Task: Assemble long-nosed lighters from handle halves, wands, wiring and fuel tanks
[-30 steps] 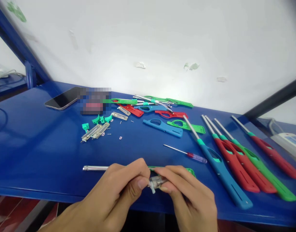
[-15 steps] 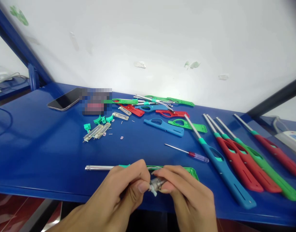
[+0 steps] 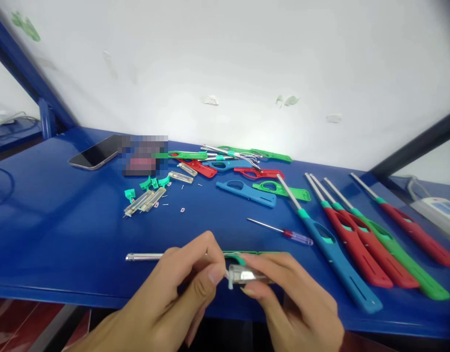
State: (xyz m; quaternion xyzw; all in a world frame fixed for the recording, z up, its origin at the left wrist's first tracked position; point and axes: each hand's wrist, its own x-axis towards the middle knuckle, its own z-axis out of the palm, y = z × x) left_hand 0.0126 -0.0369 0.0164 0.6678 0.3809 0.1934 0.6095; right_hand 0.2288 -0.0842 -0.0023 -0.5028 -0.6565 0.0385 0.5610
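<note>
The right hand [image 3: 297,288] grasps a clear lighter fuel tank [image 3: 243,275] above the blue table [image 3: 81,244]; the left hand [image 3: 184,288] crowds its pale valve [image 3: 231,281], whether gripping I cannot tell. Beyond lie a metal lighter barrel [image 3: 142,256] and screwdriver [image 3: 297,237].

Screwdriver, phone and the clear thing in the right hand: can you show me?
Screwdriver [image 3: 297,237], head view, on its handle.
Phone [image 3: 95,153], head view, on its dark screen.
Clear thing [image 3: 240,275], head view, on its see-through body.
</note>
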